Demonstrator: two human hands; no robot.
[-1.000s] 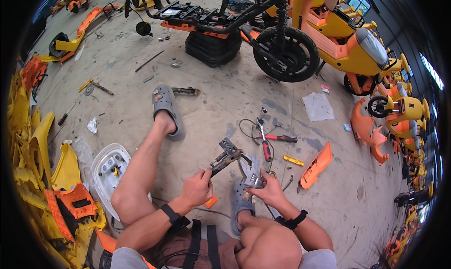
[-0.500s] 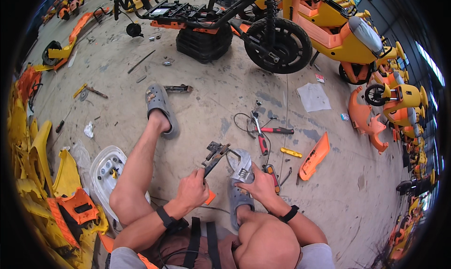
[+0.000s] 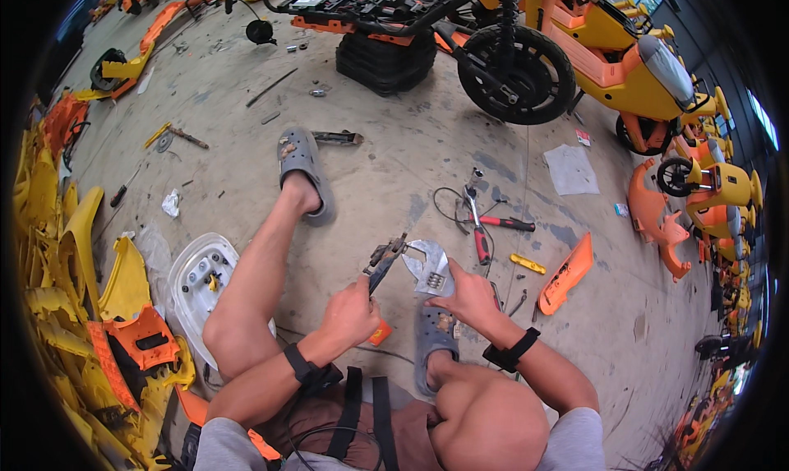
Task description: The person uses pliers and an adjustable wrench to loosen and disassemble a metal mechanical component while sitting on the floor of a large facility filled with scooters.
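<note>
left hand (image 3: 352,313) holds a dark bar (image 3: 384,261) (grimy), slanting forward-right from it; right hand (image 3: 470,297) grips a silver wrench (image 3: 431,275), jaws leftward.

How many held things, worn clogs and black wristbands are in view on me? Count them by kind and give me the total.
Adjustable wrench, in the right hand: 1
Dark metal part, in the left hand: 1
Gray clogs: 2
Black wristbands: 2
Total: 6
</note>
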